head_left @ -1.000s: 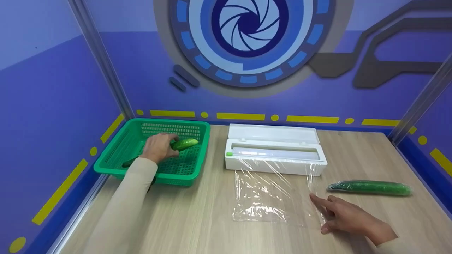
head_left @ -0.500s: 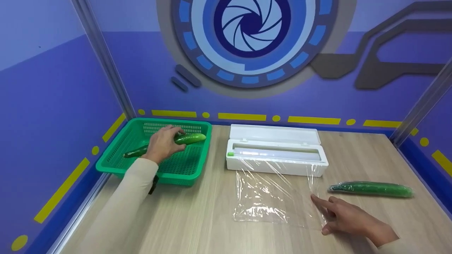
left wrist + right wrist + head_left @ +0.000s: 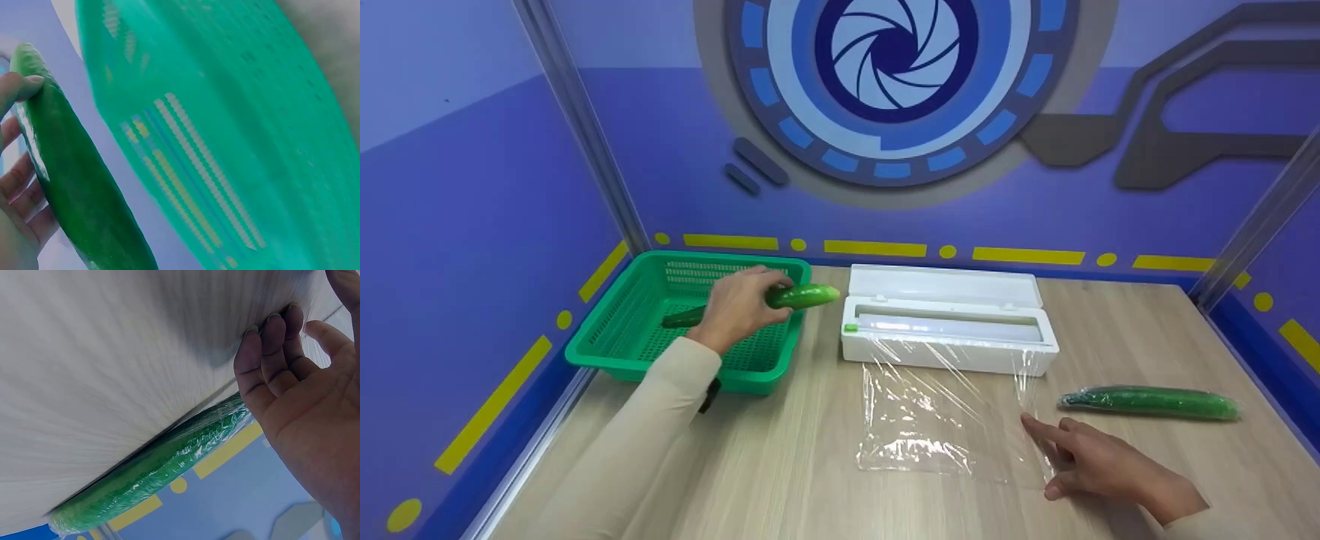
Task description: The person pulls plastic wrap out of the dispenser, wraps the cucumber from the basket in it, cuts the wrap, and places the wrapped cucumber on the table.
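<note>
My left hand (image 3: 744, 306) grips a bare green cucumber (image 3: 810, 295) by its middle, over the right part of a green basket (image 3: 577, 352). The cucumber's pale end sticks out past the basket's rim. In the left wrist view, my thumb and fingers lie on opposite sides of the cucumber (image 3: 84, 180). My right hand (image 3: 1099, 461) rests at the right edge of a sheet of clear plastic wrap (image 3: 922, 420), index finger and thumb touching it well apart. The other right fingers are bent, holding nothing, in the right wrist view. The wrap comes from a white dispenser box (image 3: 945, 356) with its lid up.
A cucumber wrapped in film (image 3: 1151, 401) lies on the wooden table (image 3: 780, 480) right of the dispenser, just beyond my right hand. A green slider (image 3: 850, 328) sits at the dispenser's left end. Blue walls stand behind and at both sides.
My left hand has raised the cucumber in the basket and carried it right, so its pale end now passes over the rim. My right hand and the wrap stay put.
</note>
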The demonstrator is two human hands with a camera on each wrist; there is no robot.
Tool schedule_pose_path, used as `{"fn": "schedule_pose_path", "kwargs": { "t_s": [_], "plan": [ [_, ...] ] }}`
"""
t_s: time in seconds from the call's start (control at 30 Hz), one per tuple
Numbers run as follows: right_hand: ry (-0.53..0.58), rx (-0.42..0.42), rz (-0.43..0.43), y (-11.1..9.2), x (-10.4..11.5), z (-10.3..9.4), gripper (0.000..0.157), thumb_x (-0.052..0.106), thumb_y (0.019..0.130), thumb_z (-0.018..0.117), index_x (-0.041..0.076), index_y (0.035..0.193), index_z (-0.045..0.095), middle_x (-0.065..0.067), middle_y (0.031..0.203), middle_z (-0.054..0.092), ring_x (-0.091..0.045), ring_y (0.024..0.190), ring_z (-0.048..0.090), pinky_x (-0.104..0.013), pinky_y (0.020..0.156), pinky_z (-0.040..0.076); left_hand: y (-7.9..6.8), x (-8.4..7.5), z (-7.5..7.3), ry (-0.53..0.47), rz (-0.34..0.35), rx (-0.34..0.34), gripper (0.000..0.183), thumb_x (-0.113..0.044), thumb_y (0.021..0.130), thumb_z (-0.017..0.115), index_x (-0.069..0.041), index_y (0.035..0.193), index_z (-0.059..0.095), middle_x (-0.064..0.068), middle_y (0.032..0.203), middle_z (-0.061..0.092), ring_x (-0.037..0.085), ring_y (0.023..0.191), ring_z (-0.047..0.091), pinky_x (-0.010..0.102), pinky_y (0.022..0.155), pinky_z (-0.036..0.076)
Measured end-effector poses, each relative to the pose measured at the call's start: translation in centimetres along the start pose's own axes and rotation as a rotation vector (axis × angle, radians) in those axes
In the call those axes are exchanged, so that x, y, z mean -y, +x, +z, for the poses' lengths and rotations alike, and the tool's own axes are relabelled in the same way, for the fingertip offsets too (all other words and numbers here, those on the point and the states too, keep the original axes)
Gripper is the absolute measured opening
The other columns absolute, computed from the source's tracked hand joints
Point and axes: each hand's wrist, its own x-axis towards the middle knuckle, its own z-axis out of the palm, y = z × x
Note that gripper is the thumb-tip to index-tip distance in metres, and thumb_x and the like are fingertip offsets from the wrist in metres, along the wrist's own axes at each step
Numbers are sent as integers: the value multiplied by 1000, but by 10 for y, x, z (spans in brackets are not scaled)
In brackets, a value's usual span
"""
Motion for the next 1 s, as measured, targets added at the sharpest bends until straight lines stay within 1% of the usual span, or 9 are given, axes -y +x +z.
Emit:
{"fn": "schedule_pose_path", "kwargs": {
  "t_s": [0.1,0.17,0.33,0.43,0.57,0.67,0.83,1.0],
  "plan": [
    [-16,-8,-12,0,0,0,103,52,78,88,3,159,46,1,88,43,-7,74,40,-28,62,34,4,-21,3,31,36,18,34,-26,86,90,-14,117,80,4,104,74,25,90,68,47,81,56],
    [-17,0,3,0,0,0,103,52,78,89,5,159,46,1,88,44,-8,74,41,-29,62,34,5,-35,5,37,62,29,34,-26,86,90,-15,116,81,3,103,73,23,88,67,45,79,56],
    [-23,2,10,0,1,0,104,52,78,88,6,160,46,0,89,44,-9,75,42,-30,63,34,4,-65,11,47,176,19,33,-28,84,90,-16,114,81,1,103,75,20,84,68,38,68,54],
    [-17,5,24,1,2,0,104,52,77,89,7,160,46,0,89,45,-10,76,42,-30,63,35,3,-80,16,67,242,11,33,-29,83,90,-17,112,82,1,100,74,18,79,66,34,61,50],
    [-4,15,61,2,4,-1,104,51,77,90,9,161,46,-1,89,46,-12,77,45,-31,64,36,4,-99,23,88,302,11,32,-32,82,90,-21,111,82,-1,91,71,16,71,60,32,56,43],
    [-1,20,78,3,4,-1,104,50,76,91,10,161,46,-1,90,46,-13,78,46,-30,64,37,4,-112,28,85,330,29,32,-34,82,89,-22,111,82,-2,89,68,15,71,60,30,56,41],
    [8,26,81,3,4,-1,104,50,76,91,10,161,46,-1,90,47,-14,79,47,-30,65,38,5,-131,40,70,346,73,34,-36,85,88,-22,114,81,-3,93,69,13,76,61,28,59,44],
    [-5,12,20,1,2,-1,103,50,78,90,4,159,46,0,88,46,-10,77,44,-30,64,36,5,-149,56,50,351,110,35,-37,85,88,-24,116,81,-7,95,69,9,78,59,25,63,43]
  ]
}}
